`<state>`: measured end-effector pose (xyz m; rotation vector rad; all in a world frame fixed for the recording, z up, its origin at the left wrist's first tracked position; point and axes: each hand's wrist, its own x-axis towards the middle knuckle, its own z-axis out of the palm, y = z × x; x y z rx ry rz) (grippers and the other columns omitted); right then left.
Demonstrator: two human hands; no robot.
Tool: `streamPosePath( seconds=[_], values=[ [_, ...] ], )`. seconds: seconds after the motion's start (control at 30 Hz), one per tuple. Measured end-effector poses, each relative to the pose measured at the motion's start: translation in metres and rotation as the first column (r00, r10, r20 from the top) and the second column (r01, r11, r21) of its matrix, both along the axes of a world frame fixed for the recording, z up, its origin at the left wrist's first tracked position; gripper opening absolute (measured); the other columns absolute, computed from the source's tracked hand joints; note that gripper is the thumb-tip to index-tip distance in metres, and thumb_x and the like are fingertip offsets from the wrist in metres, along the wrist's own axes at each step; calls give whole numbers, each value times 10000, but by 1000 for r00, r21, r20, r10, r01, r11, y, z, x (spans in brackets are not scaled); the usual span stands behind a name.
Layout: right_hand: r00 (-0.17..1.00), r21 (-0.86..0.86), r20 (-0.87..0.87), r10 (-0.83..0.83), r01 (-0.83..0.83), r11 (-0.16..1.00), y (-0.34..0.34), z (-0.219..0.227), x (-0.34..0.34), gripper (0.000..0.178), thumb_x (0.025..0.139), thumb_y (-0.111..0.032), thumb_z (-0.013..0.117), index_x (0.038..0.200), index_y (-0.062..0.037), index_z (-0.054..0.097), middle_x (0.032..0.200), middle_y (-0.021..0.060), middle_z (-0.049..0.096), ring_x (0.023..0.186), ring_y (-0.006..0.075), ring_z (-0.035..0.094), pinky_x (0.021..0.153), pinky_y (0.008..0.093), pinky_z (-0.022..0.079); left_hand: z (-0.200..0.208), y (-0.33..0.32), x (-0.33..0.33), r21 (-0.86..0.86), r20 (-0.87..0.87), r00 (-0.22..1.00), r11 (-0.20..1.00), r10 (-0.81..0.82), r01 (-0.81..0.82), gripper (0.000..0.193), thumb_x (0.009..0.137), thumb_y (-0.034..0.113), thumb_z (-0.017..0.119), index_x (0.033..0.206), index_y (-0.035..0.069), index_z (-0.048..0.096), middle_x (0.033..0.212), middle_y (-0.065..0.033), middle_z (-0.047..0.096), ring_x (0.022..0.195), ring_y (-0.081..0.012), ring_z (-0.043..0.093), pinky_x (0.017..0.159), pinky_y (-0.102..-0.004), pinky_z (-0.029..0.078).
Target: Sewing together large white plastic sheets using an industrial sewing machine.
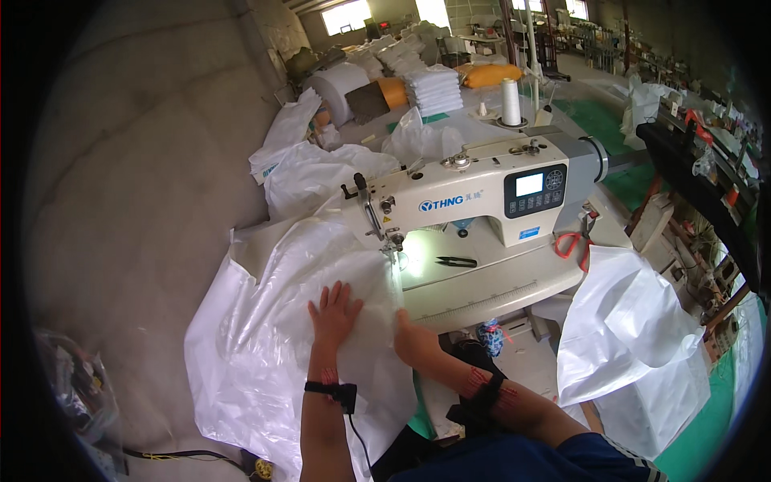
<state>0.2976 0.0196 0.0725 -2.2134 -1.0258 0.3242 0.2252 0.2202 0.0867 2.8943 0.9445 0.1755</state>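
Both my hands press the white plastic sheet (265,337): left hand (334,312) spread flat, right hand (414,341) curled, grip unclear, below the sewing machine (474,197)

the fingers of the right hand (415,337) are hidden under the edge of the white plastic sheet (273,337). the needle (394,247) of the sewing machine (474,189) is too small to see clearly. the dark bundle (72,386) at lower left is blurred.

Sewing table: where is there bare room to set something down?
Bare table top lies right of the needle, between the black snips and the red scissors. Left of the needle is crowded: white plastic sheet under the left hand and right hand.
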Motion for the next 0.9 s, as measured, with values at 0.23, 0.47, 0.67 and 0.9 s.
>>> streamPosePath(
  seconds=[0.23, 0.47, 0.67, 0.9],
  values=[
    [929, 103, -368, -33, 76, 992, -15, -4, 11, 523, 855, -274, 587, 1221, 65, 430, 820, 198, 665, 734, 325, 674, 696, 421, 522, 9, -9, -7, 0, -97, 993, 998, 70, -70, 619, 923, 498, 432, 1442, 171, 342, 1540, -38, 250, 1419, -274, 207, 1097, -619, 111],
    [896, 219, -432, 105, -9, 976, -48, -31, -32, 668, 800, -472, 683, 1115, 81, 480, 1045, 245, 620, 972, 335, 636, 810, 384, 498, 19, -117, -72, -115, 461, 882, 979, -100, 171, 222, 862, 219, 610, 971, 36, 676, 994, -160, 650, 953, -361, 607, 840, -400, 479],
    [218, 545, -811, 542, -51, 837, -36, -84, -61, 401, 975, -242, 503, 1299, -10, 457, 1190, 118, 602, 1081, 269, 579, 912, 343, 456, 0, -187, -122, -382, 391, 907, 924, 155, 7, 305, 858, 296, 623, 1044, 54, 614, 806, -175, 631, 681, -345, 626, 604, -416, 490],
    [661, 725, -129, 739, -445, 525, 19, -184, -99, 402, 979, -307, 465, 1267, -28, 488, 1221, 128, 551, 1104, 209, 556, 917, 328, 468, 49, -229, -101, 166, 126, 959, 958, -254, 232, 71, 835, 166, 563, 817, 101, 541, 692, -95, 588, 635, -298, 628, 545, -419, 480]
  ],
)
